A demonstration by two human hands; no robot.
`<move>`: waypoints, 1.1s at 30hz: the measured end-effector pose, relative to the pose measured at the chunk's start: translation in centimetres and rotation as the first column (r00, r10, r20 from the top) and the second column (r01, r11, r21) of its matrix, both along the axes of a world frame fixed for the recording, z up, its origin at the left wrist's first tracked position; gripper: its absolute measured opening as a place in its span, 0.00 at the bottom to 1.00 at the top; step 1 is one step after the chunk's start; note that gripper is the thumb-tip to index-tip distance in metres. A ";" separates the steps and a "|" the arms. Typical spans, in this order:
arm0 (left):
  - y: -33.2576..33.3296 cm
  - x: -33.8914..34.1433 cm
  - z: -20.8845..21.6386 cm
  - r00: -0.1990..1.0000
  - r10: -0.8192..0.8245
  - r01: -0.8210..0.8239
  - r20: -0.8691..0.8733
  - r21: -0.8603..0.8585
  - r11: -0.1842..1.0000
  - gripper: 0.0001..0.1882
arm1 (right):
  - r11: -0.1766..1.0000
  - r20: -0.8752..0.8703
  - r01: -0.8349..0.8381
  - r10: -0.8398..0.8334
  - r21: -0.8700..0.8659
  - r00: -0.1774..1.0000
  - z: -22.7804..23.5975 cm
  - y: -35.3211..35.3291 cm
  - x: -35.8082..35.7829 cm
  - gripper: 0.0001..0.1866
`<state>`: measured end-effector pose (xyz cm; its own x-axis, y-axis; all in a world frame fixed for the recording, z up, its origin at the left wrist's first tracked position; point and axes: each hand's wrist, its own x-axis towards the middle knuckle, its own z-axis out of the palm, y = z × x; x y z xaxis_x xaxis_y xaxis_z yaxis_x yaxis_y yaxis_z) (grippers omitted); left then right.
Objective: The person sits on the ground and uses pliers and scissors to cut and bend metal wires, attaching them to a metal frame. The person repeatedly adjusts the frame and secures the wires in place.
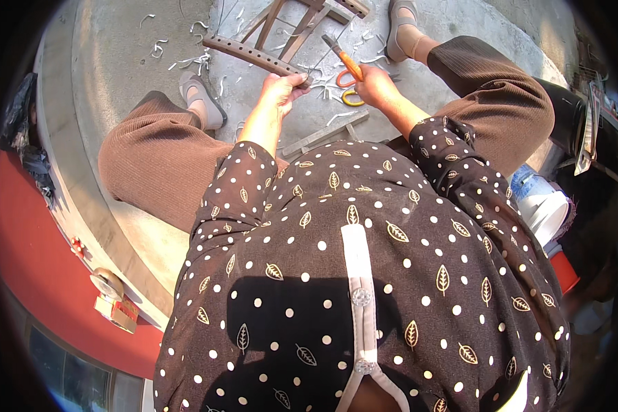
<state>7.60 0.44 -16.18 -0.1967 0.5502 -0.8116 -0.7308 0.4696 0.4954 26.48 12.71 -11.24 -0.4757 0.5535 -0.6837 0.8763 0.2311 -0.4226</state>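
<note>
A dark wooden frame [254, 56] with crossed legs and a row of holes along its near bar stands between my feet. My left hand [281, 91] is closed on the right end of that holed bar, thumb on top. In my right hand [376, 86] is an orange-handled tool [350, 64] with a dark end, pointing up and left; its exact kind I cannot make out. A thin dark line runs up from near the bar's end toward the frame's far bar. Beneath my right hand, red-orange and yellow loop handles [351, 98], like those of scissors, lie on the ground.
White strip scraps [200, 60] litter the concrete ground [151, 38]. A grey slatted piece [323, 134] lies close to me. My shoes [202, 101] flank the frame. White buckets [546, 209] stand at right; a red wall [34, 220] and a small box [115, 312] are at left.
</note>
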 end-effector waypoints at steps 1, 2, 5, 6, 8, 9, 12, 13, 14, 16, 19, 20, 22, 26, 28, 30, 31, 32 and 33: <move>0.2 -0.1 -0.1 1.000 0.000 0.000 -0.002 0.018 1.000 0.09 | 0.997 0.078 0.074 -0.073 -0.011 0.994 -1.2 0.7 -0.2 0.16; 0.3 -0.2 -0.4 1.000 0.000 0.000 -0.003 0.035 0.999 0.09 | 1.000 0.152 0.015 -0.014 -0.008 0.988 -2.1 1.5 0.2 0.16; -0.4 0.2 -0.8 1.000 0.024 -0.025 0.013 0.044 0.999 0.11 | 0.978 0.323 0.167 -0.119 -0.123 0.939 -3.3 2.1 0.2 0.19; -0.4 0.3 -0.5 1.000 0.030 -0.031 0.008 0.045 0.998 0.13 | 0.975 0.337 0.199 -0.156 -0.100 0.929 -3.6 2.2 0.0 0.20; -0.3 0.1 -0.2 0.996 0.075 -0.076 0.038 0.028 0.997 0.16 | 0.963 0.362 0.263 -0.228 -0.050 0.904 -3.9 2.3 -0.3 0.20; -0.2 0.0 0.0 0.991 0.114 -0.115 0.071 0.010 0.993 0.18 | 0.961 0.354 0.276 -0.253 -0.014 0.900 -4.2 2.4 -0.3 0.21; 0.2 -0.4 1.1 0.966 0.249 -0.244 0.066 -0.073 0.967 0.22 | 0.959 0.344 0.280 -0.277 0.043 0.897 -5.7 2.2 0.1 0.22; 0.4 -0.6 1.4 0.955 0.294 -0.288 0.046 -0.102 0.952 0.23 | 0.966 0.351 0.259 -0.251 0.027 0.902 -6.3 2.2 0.3 0.23; 0.2 -0.9 0.7 0.949 0.314 -0.311 0.032 -0.068 0.948 0.24 | 0.971 0.358 0.238 -0.226 0.011 0.906 -6.8 2.3 0.5 0.24; 0.2 -1.4 0.7 0.937 0.349 -0.349 -0.022 -0.035 0.936 0.23 | 0.975 0.343 0.223 -0.216 0.021 0.914 -6.6 2.1 0.2 0.24; 0.7 -1.7 1.0 0.929 0.361 -0.363 -0.081 -0.013 0.932 0.22 | 0.967 0.111 0.230 -0.242 0.108 0.964 -5.2 1.7 -1.1 0.28; 0.9 -1.7 1.1 0.929 0.358 -0.361 -0.096 -0.012 0.933 0.22 | 0.960 -0.049 0.275 -0.272 0.049 0.961 -5.7 2.3 -1.7 0.29; 1.0 -1.7 0.8 0.938 0.311 -0.319 -0.153 -0.029 0.947 0.21 | 0.937 -0.244 0.341 -0.351 -0.083 0.904 -4.3 2.0 -3.2 0.28; 1.2 -1.7 0.5 0.954 0.220 -0.235 -0.203 -0.053 0.970 0.18 | 0.850 -0.283 0.421 -0.508 -0.315 0.814 -2.3 0.7 -5.5 0.22; 1.4 -1.6 0.5 0.952 0.213 -0.227 -0.220 -0.039 0.973 0.17 | 0.833 -0.298 0.441 -0.537 -0.333 0.789 -3.2 0.6 -5.7 0.16; 1.4 -1.6 0.4 0.951 0.218 -0.230 -0.220 -0.032 0.973 0.16 | 0.818 -0.217 0.460 -0.547 -0.346 0.809 -3.7 1.1 -6.0 0.15; 1.4 -1.7 0.4 0.951 0.226 -0.238 -0.212 -0.031 0.971 0.16 | 0.811 -0.176 0.468 -0.548 -0.352 0.818 -3.7 1.2 -6.1 0.14; 1.2 -1.7 0.3 0.950 0.235 -0.246 -0.204 -0.029 0.969 0.16 | 0.819 -0.170 0.463 -0.537 -0.339 0.826 -3.8 1.1 -6.3 0.12; 1.4 -1.7 0.5 0.952 0.222 -0.233 -0.211 -0.029 0.972 0.16 | 0.817 -0.167 0.465 -0.539 -0.341 0.825 -3.9 1.3 -6.3 0.12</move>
<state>5.89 1.87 -15.71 -0.4764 0.4287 -0.7676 -0.7067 0.3327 0.6244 20.21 14.00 -15.14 -0.3544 0.5697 -0.7415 0.6954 -0.3696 -0.6163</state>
